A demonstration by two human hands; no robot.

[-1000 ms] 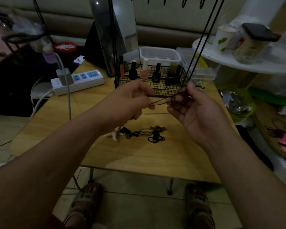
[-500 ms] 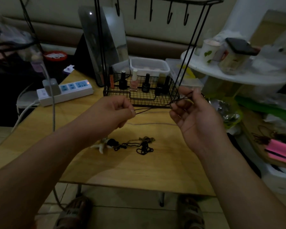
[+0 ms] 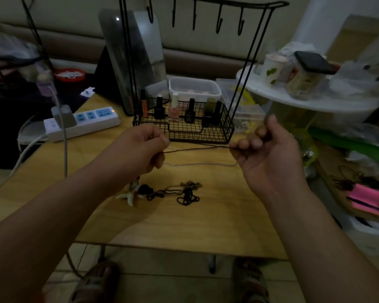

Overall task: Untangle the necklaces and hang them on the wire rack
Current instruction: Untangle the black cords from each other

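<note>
A thin dark cord necklace [image 3: 197, 148] is stretched level between my two hands above the wooden table [image 3: 184, 224]. My left hand [image 3: 140, 147] pinches one end, and my right hand [image 3: 265, 149] pinches the other. A pale silver chain [image 3: 201, 164] lies on the table just below the cord. Nearer to me sits a tangled heap of dark necklaces [image 3: 175, 192] with a pale claw-shaped pendant [image 3: 129, 194]. The black wire rack [image 3: 247, 68] stands behind my hands, with several bare hooks [image 3: 218, 20] along its top bar.
The rack's basket [image 3: 206, 132] holds several nail polish bottles. A white power strip [image 3: 83, 123] with cables lies at the left. Plastic boxes [image 3: 193, 88] stand behind the rack. A white shelf [image 3: 311, 99] with a cup and jars crowds the right side.
My hands have moved apart, so the dark cord is now pulled out longer between them. The view has tilted up and shows the rack's top bar and hooks.
</note>
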